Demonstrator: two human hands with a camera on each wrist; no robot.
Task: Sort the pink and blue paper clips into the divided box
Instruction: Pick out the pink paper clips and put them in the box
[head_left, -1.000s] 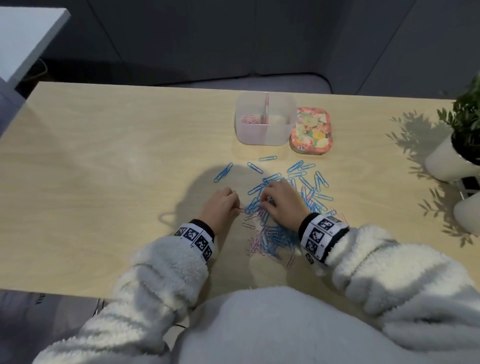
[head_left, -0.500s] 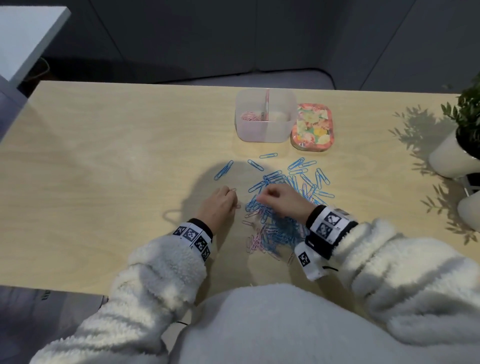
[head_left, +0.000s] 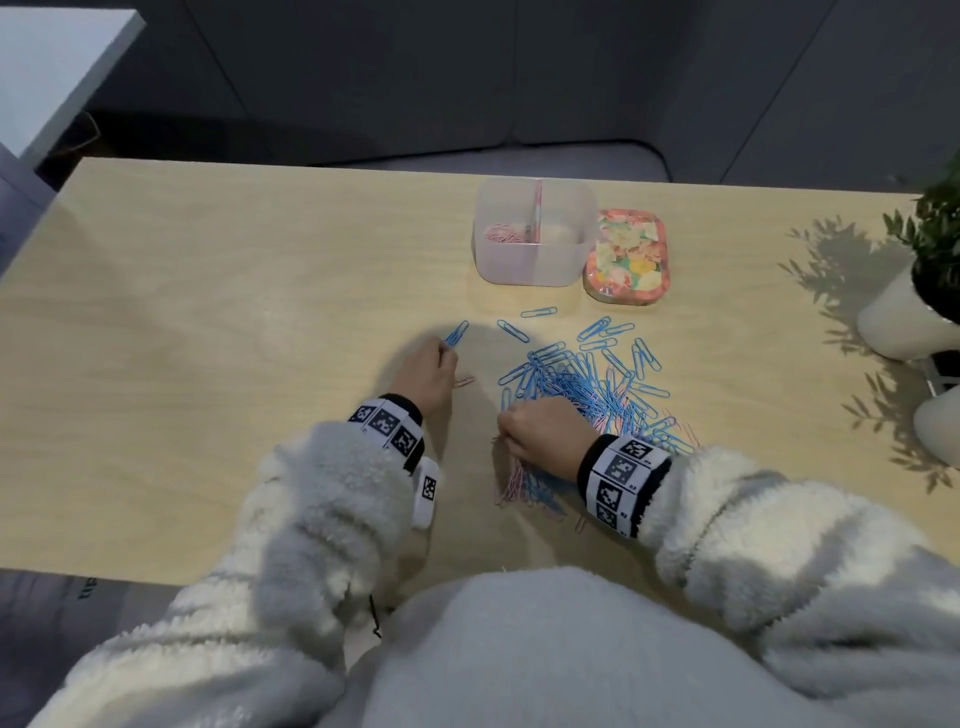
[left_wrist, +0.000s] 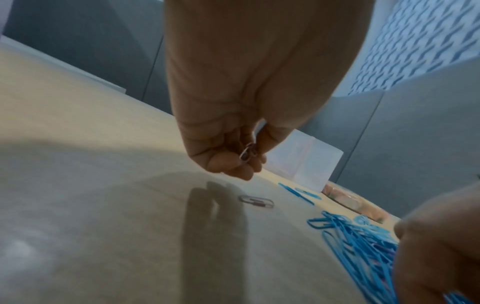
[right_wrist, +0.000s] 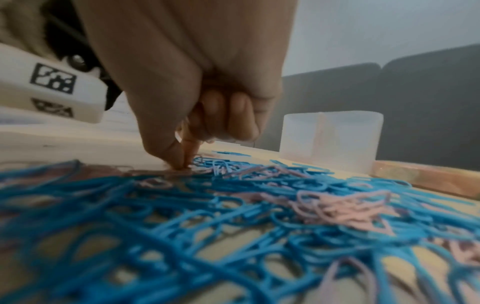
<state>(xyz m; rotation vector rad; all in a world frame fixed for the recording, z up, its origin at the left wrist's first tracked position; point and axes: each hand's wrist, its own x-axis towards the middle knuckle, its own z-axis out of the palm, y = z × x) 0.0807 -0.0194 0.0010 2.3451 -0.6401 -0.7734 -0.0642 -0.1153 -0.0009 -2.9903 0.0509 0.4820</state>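
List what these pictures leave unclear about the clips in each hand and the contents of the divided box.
- Left hand: curled fingers hide how many clips it holds; the clip looks colourless in shadow.
- Right hand: fingertips pinch at the pile; blur hides which clip they grip.
- Divided box: frosted walls blur the pink clips on its left; the right compartment's contents are unreadable.

A loose heap of blue paper clips (head_left: 582, 395) mixed with pink paper clips (head_left: 511, 486) lies under the right hand's (head_left: 540, 436) pinch; one pink clip (left_wrist: 255, 201) lies flat just beside the left hand's (head_left: 423, 374) clutch; the translucent divided box (head_left: 535, 260) stands upright well beyond both, pink clips in its left compartment
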